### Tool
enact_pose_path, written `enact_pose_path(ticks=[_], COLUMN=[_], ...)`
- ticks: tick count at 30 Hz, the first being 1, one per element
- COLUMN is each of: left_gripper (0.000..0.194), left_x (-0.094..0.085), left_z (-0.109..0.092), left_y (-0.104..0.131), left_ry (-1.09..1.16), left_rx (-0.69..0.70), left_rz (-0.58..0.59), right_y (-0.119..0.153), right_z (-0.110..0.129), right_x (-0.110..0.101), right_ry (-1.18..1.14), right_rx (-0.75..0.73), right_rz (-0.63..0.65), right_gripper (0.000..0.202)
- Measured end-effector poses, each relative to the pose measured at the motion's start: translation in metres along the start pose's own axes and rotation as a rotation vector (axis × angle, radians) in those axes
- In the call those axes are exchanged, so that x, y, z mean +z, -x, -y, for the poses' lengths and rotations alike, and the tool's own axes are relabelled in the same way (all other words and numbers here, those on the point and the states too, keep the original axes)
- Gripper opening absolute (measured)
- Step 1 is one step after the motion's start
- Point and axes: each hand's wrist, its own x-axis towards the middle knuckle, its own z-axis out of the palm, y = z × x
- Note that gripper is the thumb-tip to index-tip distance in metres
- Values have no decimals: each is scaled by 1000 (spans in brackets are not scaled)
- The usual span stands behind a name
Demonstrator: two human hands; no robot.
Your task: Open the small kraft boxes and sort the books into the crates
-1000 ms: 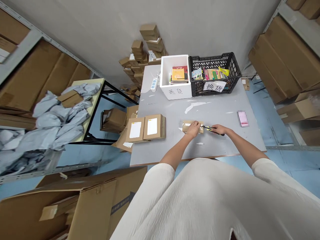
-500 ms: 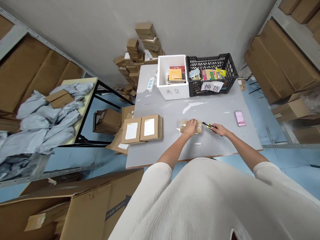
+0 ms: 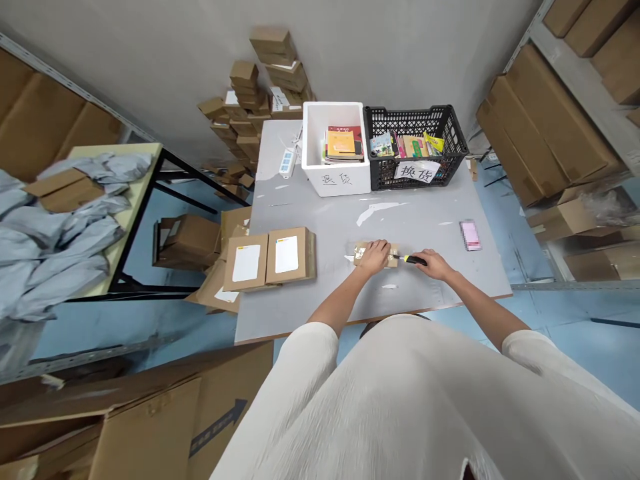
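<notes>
A small taped cardboard box (image 3: 361, 253) lies on the grey table (image 3: 330, 293) in front of me. My left hand (image 3: 376, 255) grips it from above, fingers curled over its top and covering its middle. In my right hand (image 3: 434, 264) is a yellow-and-black utility knife (image 3: 415, 260), fingers wrapped around the handle. Its tip points left and meets the box's right end, close to my left fingers. Whether the blade has gone into the tape is too small to tell.
Two labelled cardboard boxes (image 3: 287, 255) sit at the table's left. Behind are a white foam bin (image 3: 335, 180) and a black crate (image 3: 453, 163) holding books. A pink blurred item (image 3: 470, 235) lies right. Grey parcels (image 3: 80, 247) cover the side table.
My right hand has brought the knife left, from beside the box to its right end. The left hand stays on the box. The whole view has shifted slightly.
</notes>
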Motion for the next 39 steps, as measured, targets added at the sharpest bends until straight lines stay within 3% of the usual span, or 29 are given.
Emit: enact_pose_path(ticks=[8, 16, 24, 29, 34, 39], left_gripper=[33, 54, 63, 57, 55, 64], left_x=[2, 14, 30, 34, 27, 21], left_z=[5, -11, -5, -9, -3, 17], left_y=[-17, -3, 1, 1, 22, 61], left_ry=[-50, -63, -46, -23, 6, 0], left_rx=[-94, -111, -116, -127, -174, -335], left_rz=[31, -67, -97, -149, -190, -190], right_y=[-5, -5, 1, -5, -14, -27], right_z=[0, 6, -36, -47, -45, -54], right_x=[7, 19, 10, 28, 49, 60], right_ry=[11, 2, -134, -202, -227, -227], right_rx=[17, 65, 235, 324, 437, 564], right_rz=[-30, -82, -272, -319, -238, -122], right_gripper=[49, 50, 50, 50, 48, 49])
